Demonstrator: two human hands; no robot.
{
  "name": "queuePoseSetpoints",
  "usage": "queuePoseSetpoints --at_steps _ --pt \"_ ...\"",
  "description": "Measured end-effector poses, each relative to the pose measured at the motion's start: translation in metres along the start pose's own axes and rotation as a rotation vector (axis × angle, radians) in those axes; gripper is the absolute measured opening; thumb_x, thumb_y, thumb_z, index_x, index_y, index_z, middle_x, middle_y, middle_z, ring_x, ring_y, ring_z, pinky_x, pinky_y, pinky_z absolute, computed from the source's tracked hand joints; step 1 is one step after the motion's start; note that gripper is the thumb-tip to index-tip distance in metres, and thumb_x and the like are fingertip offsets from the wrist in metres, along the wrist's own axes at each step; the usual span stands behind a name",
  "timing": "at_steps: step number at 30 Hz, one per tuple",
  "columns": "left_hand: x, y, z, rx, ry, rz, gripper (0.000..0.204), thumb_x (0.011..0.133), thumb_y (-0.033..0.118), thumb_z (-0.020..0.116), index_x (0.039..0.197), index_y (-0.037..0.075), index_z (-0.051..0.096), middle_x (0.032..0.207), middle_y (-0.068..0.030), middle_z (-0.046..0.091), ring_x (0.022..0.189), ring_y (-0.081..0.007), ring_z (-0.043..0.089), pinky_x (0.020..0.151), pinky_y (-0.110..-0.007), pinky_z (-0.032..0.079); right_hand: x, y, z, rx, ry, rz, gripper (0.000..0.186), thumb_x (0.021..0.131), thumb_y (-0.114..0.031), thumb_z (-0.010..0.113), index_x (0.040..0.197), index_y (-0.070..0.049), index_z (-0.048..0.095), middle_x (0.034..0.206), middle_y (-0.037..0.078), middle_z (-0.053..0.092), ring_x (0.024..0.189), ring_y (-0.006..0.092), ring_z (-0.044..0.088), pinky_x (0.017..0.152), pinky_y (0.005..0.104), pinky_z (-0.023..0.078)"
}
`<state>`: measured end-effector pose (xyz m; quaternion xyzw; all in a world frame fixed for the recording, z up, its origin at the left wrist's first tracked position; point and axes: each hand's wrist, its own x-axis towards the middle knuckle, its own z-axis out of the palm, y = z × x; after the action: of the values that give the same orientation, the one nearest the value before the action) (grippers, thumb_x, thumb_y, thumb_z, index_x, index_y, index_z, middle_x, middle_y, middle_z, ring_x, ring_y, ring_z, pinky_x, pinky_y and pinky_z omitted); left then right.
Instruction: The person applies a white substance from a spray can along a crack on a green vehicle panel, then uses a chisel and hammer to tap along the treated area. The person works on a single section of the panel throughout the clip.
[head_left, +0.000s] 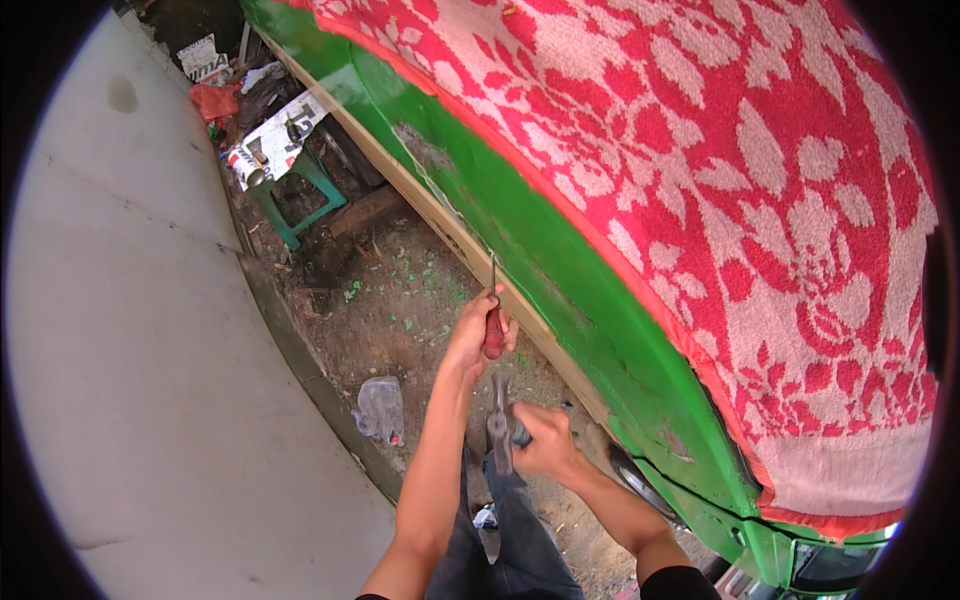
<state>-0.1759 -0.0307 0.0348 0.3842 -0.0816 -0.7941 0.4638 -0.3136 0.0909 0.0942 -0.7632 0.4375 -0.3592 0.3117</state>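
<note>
My left hand (470,335) is closed round a screwdriver (493,338) with a red handle, its thin metal shaft pointing away from me. The tip meets the lower edge of a green vehicle body panel (590,345), where a tan strip (455,235) runs along it; whether it is wedged in, I cannot tell. Nearer to me, my right hand (546,440) grips a hammer (501,430) by its handle. The metal hammer head is below the screwdriver's handle and apart from it. The panel has scuffed, bare patches.
A red and pink patterned towel (700,200) covers the vehicle's top. To my left rises a pale grey wall (150,330). A green plastic stool (300,200) holds a printed board and a can. Green flakes and a clear plastic bag (380,410) lie on the dirt floor.
</note>
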Motion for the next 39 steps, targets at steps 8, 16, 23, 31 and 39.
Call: queuePoseSetpoints --at_steps 8,16,23,31,39 --pt "-0.002 0.003 0.002 0.003 -0.033 -0.028 0.038 0.098 0.018 0.04 0.134 0.006 0.039 0.063 -0.0044 0.047 0.049 -0.0173 0.043 0.043 -0.032 0.034 0.003 0.022 0.002 -0.084 0.099 0.385 0.029 0.07 -0.011 0.072 0.092 0.003 0.059 0.069 0.018 0.059 0.06 0.0382 0.061 0.055 0.0412 0.05" --pt "-0.004 -0.001 0.011 -0.029 0.012 -0.008 0.034 0.098 0.017 0.04 0.131 0.008 0.04 0.062 -0.0046 0.047 0.048 -0.0185 0.04 0.043 -0.034 0.031 -0.005 -0.016 -0.009 0.086 -0.007 0.032 0.026 0.066 -0.01 0.075 0.083 0.0 0.058 0.067 0.014 0.057 0.055 0.0324 0.058 0.05 0.0382 0.048" --pt "0.003 0.0 0.016 -0.014 0.023 0.003 0.037 0.1 0.016 0.036 0.135 0.004 0.036 0.061 -0.0064 0.049 0.047 -0.0201 0.045 0.041 -0.034 0.036 0.01 0.006 0.007 -0.071 0.004 0.24 0.027 0.063 -0.009 0.076 0.085 0.0 0.063 0.066 0.014 0.057 0.051 0.0275 0.058 0.049 0.0365 0.047" --pt "0.003 -0.004 0.012 -0.015 0.051 0.002 0.033 0.099 0.018 0.039 0.13 0.008 0.04 0.063 -0.0051 0.05 0.05 -0.0194 0.045 0.043 -0.033 0.035 0.004 0.004 -0.005 -0.011 0.004 0.135 0.023 0.074 -0.012 0.07 0.09 0.003 0.062 0.063 0.015 0.057 0.048 0.0328 0.057 0.048 0.0366 0.047" --pt "0.003 -0.005 0.016 -0.001 0.029 0.018 0.032 0.1 0.018 0.038 0.13 0.008 0.041 0.063 -0.0051 0.051 0.05 -0.0198 0.048 0.043 -0.033 0.038 0.007 -0.007 -0.015 0.111 0.049 -0.062 0.025 0.066 -0.008 0.072 0.087 0.001 0.062 0.062 0.017 0.056 0.054 0.0305 0.061 0.05 0.0373 0.048"
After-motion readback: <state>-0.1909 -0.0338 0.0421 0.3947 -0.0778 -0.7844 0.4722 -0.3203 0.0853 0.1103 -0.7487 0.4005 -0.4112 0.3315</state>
